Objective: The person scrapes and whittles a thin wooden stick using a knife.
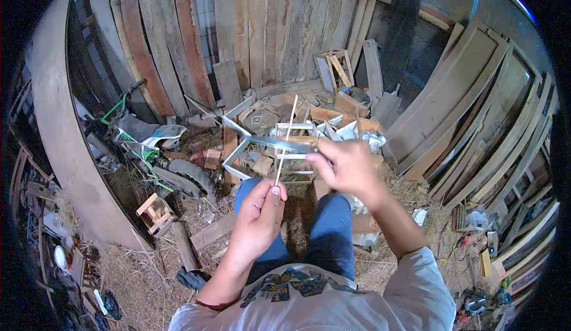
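Observation:
My left hand (264, 209) is closed round the lower end of a thin, pale wooden stick (290, 121), which points up and away from me. My right hand (351, 167) grips a knife (270, 142) by its handle. The blade is smeared by motion and lies across the stick, pointing left; whether it touches the stick I cannot tell. Both hands are in front of my knees. Behind the blade, partly hidden, is a pale wooden frame with rungs (294, 157). A pale zigzag-shaped frame (238, 146) is to its left.
Wood scraps (262, 164) and straw cover the ground. A small wooden stool (156, 213) and a green-and-white motorbike (148, 135) are on the left. Boards and panels (452, 105) lean on the right. Upright planks (267, 33) line the back, and a tall curved panel (65, 117) stands left.

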{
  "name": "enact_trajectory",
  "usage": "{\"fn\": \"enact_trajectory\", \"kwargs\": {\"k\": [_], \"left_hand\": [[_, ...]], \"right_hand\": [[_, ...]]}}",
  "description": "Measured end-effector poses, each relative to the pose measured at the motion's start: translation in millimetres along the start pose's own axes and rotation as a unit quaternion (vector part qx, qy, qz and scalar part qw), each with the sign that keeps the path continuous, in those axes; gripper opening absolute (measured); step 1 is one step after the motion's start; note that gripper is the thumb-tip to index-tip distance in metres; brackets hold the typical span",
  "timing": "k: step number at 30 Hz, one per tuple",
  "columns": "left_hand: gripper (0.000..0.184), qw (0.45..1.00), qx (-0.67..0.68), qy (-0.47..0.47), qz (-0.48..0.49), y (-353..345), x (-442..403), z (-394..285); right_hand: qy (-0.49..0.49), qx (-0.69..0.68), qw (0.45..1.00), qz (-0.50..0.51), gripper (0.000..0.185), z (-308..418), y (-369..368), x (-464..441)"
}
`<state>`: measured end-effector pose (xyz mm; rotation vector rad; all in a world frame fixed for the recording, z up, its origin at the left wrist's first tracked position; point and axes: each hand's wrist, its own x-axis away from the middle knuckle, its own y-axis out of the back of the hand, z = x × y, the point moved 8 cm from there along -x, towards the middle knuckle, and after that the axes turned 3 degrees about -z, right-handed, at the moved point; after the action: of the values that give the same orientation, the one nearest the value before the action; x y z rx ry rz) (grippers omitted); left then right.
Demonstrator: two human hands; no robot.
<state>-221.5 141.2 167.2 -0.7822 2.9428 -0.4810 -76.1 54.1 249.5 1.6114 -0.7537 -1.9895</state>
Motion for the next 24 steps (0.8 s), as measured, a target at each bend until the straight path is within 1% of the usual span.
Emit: {"fn": "enact_trajectory", "kwargs": {"k": [1,2,4,5,6,8,9,10,12,13,15,18,19,21,22,23,24], "left_hand": [[0.022,1.0,0.002,0.003,0.0,-2,1,4],[0.022,1.0,-0.016,-0.009,0.008,-4,2,5],[0.023,0.999,-0.038,-0.021,0.016,-7,1,4],[0.022,0.998,-0.05,-0.022,0.014,-9,2,4],[0.022,0.998,-0.061,-0.02,0.013,-10,5,5],[0.022,0.998,-0.064,-0.008,0.017,-16,5,8],[0.023,0.997,-0.07,-0.006,0.02,-18,3,8],[0.023,0.997,-0.071,-0.007,0.019,-20,3,9],[0.022,0.994,-0.091,-0.056,0.012,-23,1,4],[0.022,0.994,-0.094,-0.053,0.015,-22,-4,4],[0.022,0.995,-0.087,-0.046,0.004,-20,-17,3],[0.022,0.996,-0.076,-0.038,0.008,-24,-15,3],[0.022,0.996,-0.079,-0.034,0.009,-25,-13,3],[0.021,0.998,-0.045,0.027,0.033,-29,-9,12],[0.02,0.997,-0.027,0.061,0.045,-31,-5,19],[0.02,0.997,-0.028,0.062,0.046,-30,-1,21],[0.019,0.998,-0.012,0.044,0.043,-28,1,20]], "right_hand": [[0.014,0.035,0.999,0.007,0.032,-1,3,2],[0.014,0.035,0.999,0.009,0.032,2,5,5],[0.136,0.009,0.99,0.032,0.035,30,5,15],[0.121,0.031,0.99,0.063,0.037,23,3,15],[0.047,0.014,0.998,0.027,0.037,-1,4,13],[-0.002,0.03,0.999,-0.018,0.036,-23,13,8],[0.042,0.039,0.998,0.036,0.036,-7,12,11],[0.102,0.039,0.992,0.068,0.038,10,8,16],[0.131,0.052,0.989,0.051,0.038,12,8,19],[0.126,0.052,0.989,0.049,0.038,7,6,18],[0.081,0.064,0.994,0.034,0.041,-13,7,13],[0.093,0.085,0.992,0.027,0.036,-12,13,15],[0.088,0.083,0.992,0.027,0.036,-22,9,19],[-0.052,0.073,0.996,-0.021,0.025,-82,15,24],[-0.123,0.175,0.977,-0.026,0.025,-112,28,19],[-0.109,0.154,0.981,-0.048,0.027,-133,41,20],[-0.107,0.154,0.981,-0.052,0.027,-135,47,22]]}}
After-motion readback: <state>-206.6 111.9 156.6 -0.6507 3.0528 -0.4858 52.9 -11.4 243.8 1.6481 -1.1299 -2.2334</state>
